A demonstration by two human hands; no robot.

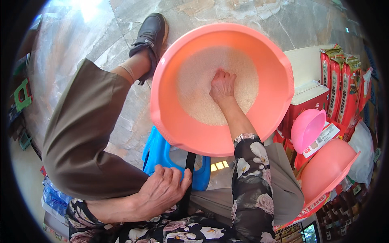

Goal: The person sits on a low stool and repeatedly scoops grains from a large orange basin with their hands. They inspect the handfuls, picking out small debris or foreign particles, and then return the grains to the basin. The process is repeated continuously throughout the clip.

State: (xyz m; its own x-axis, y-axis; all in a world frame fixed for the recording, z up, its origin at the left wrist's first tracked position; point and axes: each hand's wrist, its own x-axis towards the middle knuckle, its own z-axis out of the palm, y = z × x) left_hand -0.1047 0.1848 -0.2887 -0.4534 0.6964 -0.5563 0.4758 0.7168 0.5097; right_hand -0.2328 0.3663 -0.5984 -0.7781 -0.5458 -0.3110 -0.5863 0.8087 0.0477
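Observation:
A large pink plastic basin holds a layer of pale grains, probably rice. My right hand is down in the basin over the grains, fingers curled and their tips at the surface; whether it holds any grains cannot be told. My left hand rests near my lap, fingers bent, beside a black strap. The fingers touch or nearly touch that strap, and a grip on it cannot be made out. Under the basin's near edge stands a blue plastic stool.
On the right are red printed food packs, a red carton, a small pink bowl, another pink basin and a translucent plastic bag. My shoe stands on the tiled floor left of the basin.

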